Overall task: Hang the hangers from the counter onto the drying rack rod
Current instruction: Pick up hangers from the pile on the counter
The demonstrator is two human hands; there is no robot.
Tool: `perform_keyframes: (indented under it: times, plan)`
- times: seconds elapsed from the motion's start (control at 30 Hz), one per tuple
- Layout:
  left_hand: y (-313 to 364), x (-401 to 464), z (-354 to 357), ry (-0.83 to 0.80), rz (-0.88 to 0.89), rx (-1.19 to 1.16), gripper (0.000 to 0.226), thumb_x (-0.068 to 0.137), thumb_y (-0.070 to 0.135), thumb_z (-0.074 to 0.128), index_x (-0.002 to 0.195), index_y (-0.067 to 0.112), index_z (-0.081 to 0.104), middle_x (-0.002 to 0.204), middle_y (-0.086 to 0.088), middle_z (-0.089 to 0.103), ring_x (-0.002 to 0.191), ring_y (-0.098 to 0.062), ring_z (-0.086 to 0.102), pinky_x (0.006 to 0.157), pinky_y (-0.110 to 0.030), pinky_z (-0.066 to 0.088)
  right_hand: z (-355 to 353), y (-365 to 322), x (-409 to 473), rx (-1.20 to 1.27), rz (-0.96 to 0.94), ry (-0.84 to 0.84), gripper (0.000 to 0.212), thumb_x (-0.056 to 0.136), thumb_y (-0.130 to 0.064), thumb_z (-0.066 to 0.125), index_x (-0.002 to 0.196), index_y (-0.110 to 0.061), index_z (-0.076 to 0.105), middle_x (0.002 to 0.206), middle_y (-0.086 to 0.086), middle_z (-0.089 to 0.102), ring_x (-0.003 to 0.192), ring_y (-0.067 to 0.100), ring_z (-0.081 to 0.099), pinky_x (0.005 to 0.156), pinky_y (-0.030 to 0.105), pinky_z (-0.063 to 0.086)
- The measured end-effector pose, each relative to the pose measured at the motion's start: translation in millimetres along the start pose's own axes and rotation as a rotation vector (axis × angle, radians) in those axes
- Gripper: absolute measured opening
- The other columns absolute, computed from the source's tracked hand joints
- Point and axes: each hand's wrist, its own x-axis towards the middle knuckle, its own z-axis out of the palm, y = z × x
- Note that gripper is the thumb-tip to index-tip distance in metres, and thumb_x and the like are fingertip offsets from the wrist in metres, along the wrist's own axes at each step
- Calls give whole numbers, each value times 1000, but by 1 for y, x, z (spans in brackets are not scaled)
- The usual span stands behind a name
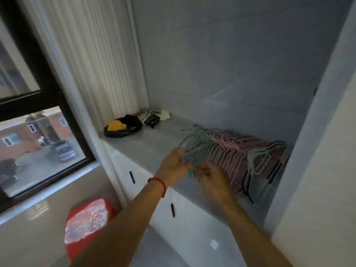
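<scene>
A long stack of thin hangers lies on the grey counter: green hangers at the left end, pink hangers in the middle, grey and black ones at the right. My left hand, with a red string on its wrist, grips the front green hangers at the counter's near edge. My right hand is right beside it, fingers curled and pinching the same green bundle. The drying rack rod is out of view.
A black bag with yellow contents and crumpled cloths lie at the counter's far left. White cabinet doors with black handles sit below. A red container stands on the floor by the window. A wall closes the right side.
</scene>
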Motion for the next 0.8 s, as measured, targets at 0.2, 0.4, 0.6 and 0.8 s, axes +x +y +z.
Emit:
perform_keyframes:
  times: [0.2, 0.4, 0.6, 0.8]
  plan:
    - [-25, 86, 59, -231, 54, 90, 30, 93, 21, 64, 121, 19, 57, 118, -4, 65, 107, -24, 64, 83, -27, 52, 12, 41, 55, -48, 274, 207, 9, 79, -25, 61, 85, -20, 66, 80, -5, 70, 77, 20, 67, 70, 40, 56]
    - [-37, 170, 105, -459, 161, 211, 33, 92, 25, 66, 124, 18, 60, 114, -5, 65, 96, -23, 62, 81, -29, 48, -15, 73, 97, -208, 429, 555, 11, 87, -18, 60, 94, -16, 68, 93, 4, 70, 86, 25, 66, 77, 39, 56]
    - [-43, 192, 138, -559, 210, 8, 15, 92, 10, 62, 105, 17, 61, 92, -4, 62, 79, -20, 59, 64, -21, 47, -45, 130, 106, -595, 776, 554, 41, 93, -47, 51, 120, -18, 60, 124, 12, 61, 115, 35, 59, 96, 49, 50]
    - [-42, 191, 159, -644, 238, 69, 17, 94, 14, 59, 110, 16, 61, 84, 1, 61, 74, -20, 59, 63, -21, 44, -29, 164, 92, -879, 846, 493, 29, 100, -36, 46, 118, -19, 61, 127, 9, 57, 120, 30, 54, 92, 43, 48]
